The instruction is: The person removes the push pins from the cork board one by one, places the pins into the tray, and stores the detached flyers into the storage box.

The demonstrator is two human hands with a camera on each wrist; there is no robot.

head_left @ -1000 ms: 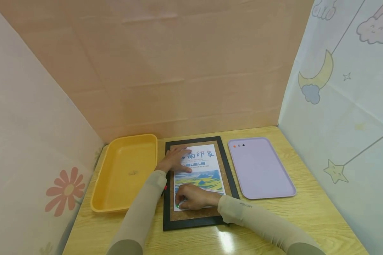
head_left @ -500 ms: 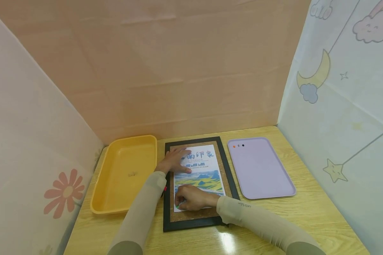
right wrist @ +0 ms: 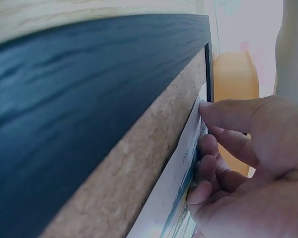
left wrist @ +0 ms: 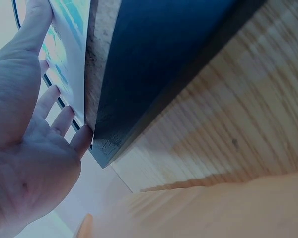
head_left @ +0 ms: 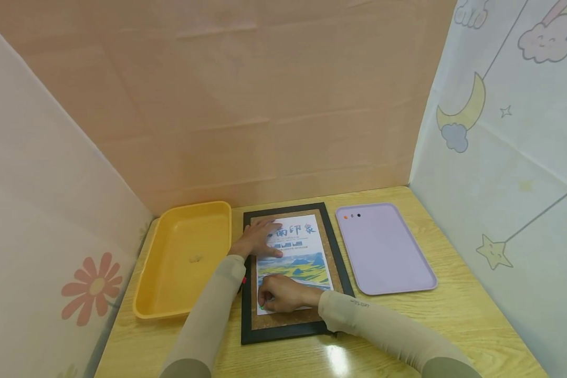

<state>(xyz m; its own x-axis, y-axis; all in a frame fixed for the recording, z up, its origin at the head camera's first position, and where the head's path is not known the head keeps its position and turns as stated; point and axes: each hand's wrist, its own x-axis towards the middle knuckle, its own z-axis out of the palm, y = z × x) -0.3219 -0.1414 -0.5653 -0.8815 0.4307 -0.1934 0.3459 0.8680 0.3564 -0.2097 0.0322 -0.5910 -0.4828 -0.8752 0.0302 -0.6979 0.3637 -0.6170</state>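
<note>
A printed poster (head_left: pixel 307 268) with blue lettering and a landscape lies on a black-framed cork board (head_left: pixel 302 318). My left hand (head_left: pixel 259 239) rests on the poster's upper left part with its fingers spread. In the left wrist view, the fingertips reach past the poster (left wrist: pixel 72 49) edge toward the frame. At the lower left corner of the poster, my right hand (head_left: pixel 283 293) pinches a small green push pin (head_left: pixel 262 308) between thumb and index finger. The fingers hide most of the pin. The right wrist view shows the thumb (right wrist: pixel 228 114) right at the paper's corner.
Left of the board stands a yellow tray (head_left: pixel 144 283). A lilac tray (head_left: pixel 392 257) lies to the right, with small orange, grey and black pieces near its top left corner. Something small and red (head_left: pixel 244 280) shows at the board's left edge. Cloth walls enclose the wooden table (head_left: pixel 458 310).
Both hands keep their places on the poster. Less of the green push pin shows at the right fingertips, and the head view has shifted slightly.
</note>
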